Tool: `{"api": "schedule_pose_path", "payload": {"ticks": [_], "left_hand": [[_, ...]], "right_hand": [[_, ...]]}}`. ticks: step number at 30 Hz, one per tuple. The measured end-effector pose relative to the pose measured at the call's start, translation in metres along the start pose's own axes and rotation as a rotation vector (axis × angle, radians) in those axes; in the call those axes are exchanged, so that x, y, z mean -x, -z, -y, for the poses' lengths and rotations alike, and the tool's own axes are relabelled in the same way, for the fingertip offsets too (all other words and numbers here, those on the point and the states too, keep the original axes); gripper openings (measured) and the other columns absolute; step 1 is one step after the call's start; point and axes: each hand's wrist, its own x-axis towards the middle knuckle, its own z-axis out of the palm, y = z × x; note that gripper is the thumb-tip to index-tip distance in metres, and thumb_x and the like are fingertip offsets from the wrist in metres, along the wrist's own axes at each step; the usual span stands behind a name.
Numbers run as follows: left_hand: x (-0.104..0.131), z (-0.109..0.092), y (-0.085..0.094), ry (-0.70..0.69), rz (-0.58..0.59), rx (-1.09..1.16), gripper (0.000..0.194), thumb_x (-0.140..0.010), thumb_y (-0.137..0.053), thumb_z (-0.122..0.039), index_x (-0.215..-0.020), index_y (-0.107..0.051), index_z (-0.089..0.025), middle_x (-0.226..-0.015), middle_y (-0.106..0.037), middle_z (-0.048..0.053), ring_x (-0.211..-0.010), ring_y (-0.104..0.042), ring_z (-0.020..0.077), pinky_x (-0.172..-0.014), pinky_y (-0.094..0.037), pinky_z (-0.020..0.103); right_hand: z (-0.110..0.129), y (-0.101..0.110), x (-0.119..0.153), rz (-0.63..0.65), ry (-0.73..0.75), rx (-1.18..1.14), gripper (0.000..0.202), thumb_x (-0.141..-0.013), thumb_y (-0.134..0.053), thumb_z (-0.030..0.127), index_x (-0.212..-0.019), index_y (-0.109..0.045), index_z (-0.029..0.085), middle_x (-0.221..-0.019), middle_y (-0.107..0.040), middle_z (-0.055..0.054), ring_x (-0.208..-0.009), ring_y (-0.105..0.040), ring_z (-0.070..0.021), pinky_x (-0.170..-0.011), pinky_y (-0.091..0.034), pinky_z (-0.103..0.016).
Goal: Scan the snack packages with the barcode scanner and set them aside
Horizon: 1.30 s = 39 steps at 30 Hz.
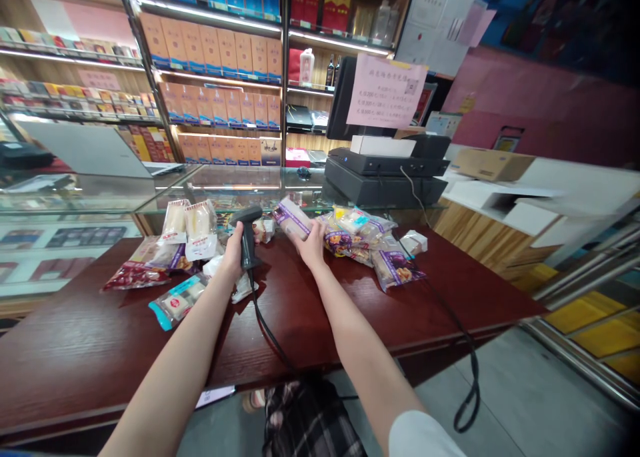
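My left hand [233,249] is wrapped round the handle of a black barcode scanner [247,238], whose head points to the right. A cable runs down from its grip over the table edge. In my right hand [311,242] is a purple-and-clear food package [293,218], held tilted to the right of the scanner. Beside that hand lies a pile of purple snack packages [357,230]. Two wrapped sandwiches [201,227] rest on more bags [145,260] at the left. A blue-ended bread packet [177,300] lies in front of them.
The dark red table [100,337] spans the foreground. Behind it are a glass counter [170,184], a cash drawer [380,184], a monitor [345,100] and shelves of boxes [215,50]. A looped black cable [473,384] hangs off the right side.
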Motion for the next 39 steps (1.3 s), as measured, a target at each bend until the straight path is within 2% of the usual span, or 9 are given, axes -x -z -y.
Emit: {"api": "schedule_pose_path", "payload": {"ticks": [4,7,12,16,20,23,30,33,39], "left_hand": [[-0.004,0.006,0.004,0.071,0.115,-0.179,0.051,-0.090,-0.048,-0.057,-0.093,-0.069,-0.010,-0.052,-0.062,0.004,-0.034,-0.051,0.0115,-0.036,-0.040,0.021],[-0.006,0.009,0.007,0.040,0.196,-0.272,0.051,-0.087,-0.053,-0.058,-0.093,-0.070,-0.010,-0.051,-0.062,0.005,-0.036,-0.052,0.0123,-0.037,-0.041,0.021],[-0.005,0.009,0.008,0.025,0.281,-0.325,0.052,-0.084,-0.058,-0.059,-0.093,-0.072,-0.009,-0.059,-0.067,0.009,-0.040,-0.055,0.0124,-0.036,-0.037,0.020],[-0.003,0.010,0.007,0.067,0.346,-0.343,0.047,-0.081,-0.066,-0.054,-0.093,-0.072,-0.009,-0.065,-0.070,0.011,-0.045,-0.060,0.0155,-0.038,-0.042,0.021],[-0.006,0.014,0.008,0.088,0.356,-0.382,0.043,-0.081,-0.067,-0.051,-0.090,-0.072,-0.009,-0.070,-0.071,0.013,-0.048,-0.062,0.0162,-0.041,-0.045,0.022],[-0.008,0.015,0.009,0.056,0.371,-0.448,0.052,-0.079,-0.065,-0.059,-0.087,-0.073,-0.008,-0.063,-0.069,0.013,-0.047,-0.061,0.0164,-0.040,-0.043,0.021],[-0.007,0.014,0.009,-0.006,0.377,-0.487,0.058,-0.076,-0.064,-0.065,-0.087,-0.072,-0.009,-0.070,-0.070,0.012,-0.052,-0.062,0.0161,-0.044,-0.045,0.022],[-0.006,0.014,0.008,0.002,0.357,-0.468,0.056,-0.077,-0.063,-0.064,-0.087,-0.072,-0.010,-0.066,-0.068,0.011,-0.050,-0.062,0.0165,-0.043,-0.044,0.023],[-0.002,0.012,0.004,0.032,0.355,-0.425,0.046,-0.080,-0.066,-0.055,-0.086,-0.071,-0.010,-0.073,-0.071,0.013,-0.049,-0.062,0.0156,-0.044,-0.047,0.023]], "right_hand": [[-0.021,-0.016,0.003,0.067,-0.161,-0.104,0.037,-0.073,-0.061,0.020,-0.108,-0.049,0.019,-0.114,-0.047,-0.010,-0.111,-0.051,-0.0234,-0.103,-0.041,-0.040],[-0.031,-0.019,-0.001,0.075,-0.251,-0.160,0.032,-0.075,-0.057,0.020,-0.106,-0.052,0.019,-0.112,-0.050,-0.009,-0.113,-0.052,-0.0226,-0.105,-0.039,-0.039],[-0.030,-0.014,-0.005,0.090,-0.228,-0.093,0.027,-0.081,-0.050,0.024,-0.106,-0.057,0.017,-0.113,-0.056,-0.012,-0.111,-0.054,-0.0214,-0.103,-0.041,-0.035],[-0.026,-0.011,-0.003,0.073,-0.212,-0.061,0.024,-0.082,-0.049,0.025,-0.103,-0.058,0.017,-0.110,-0.060,-0.012,-0.108,-0.054,-0.0224,-0.100,-0.043,-0.038],[-0.024,-0.010,-0.003,0.072,-0.208,-0.080,0.023,-0.081,-0.050,0.023,-0.102,-0.057,0.018,-0.108,-0.060,-0.011,-0.107,-0.055,-0.0215,-0.100,-0.043,-0.037],[-0.022,-0.009,-0.004,0.080,-0.229,-0.062,0.026,-0.076,-0.048,0.016,-0.101,-0.057,0.018,-0.109,-0.060,-0.011,-0.107,-0.054,-0.0219,-0.101,-0.042,-0.037],[-0.020,-0.009,-0.004,0.073,-0.218,-0.077,0.031,-0.073,-0.047,0.014,-0.102,-0.057,0.016,-0.110,-0.059,-0.012,-0.108,-0.054,-0.0236,-0.101,-0.041,-0.037],[-0.020,-0.008,-0.003,0.072,-0.186,-0.087,0.032,-0.074,-0.046,0.014,-0.104,-0.057,0.016,-0.111,-0.060,-0.012,-0.110,-0.054,-0.0230,-0.102,-0.041,-0.036],[-0.019,-0.008,-0.003,0.075,-0.221,-0.089,0.036,-0.073,-0.046,0.014,-0.108,-0.055,0.017,-0.114,-0.060,-0.012,-0.113,-0.054,-0.0237,-0.103,-0.041,-0.039]]}}
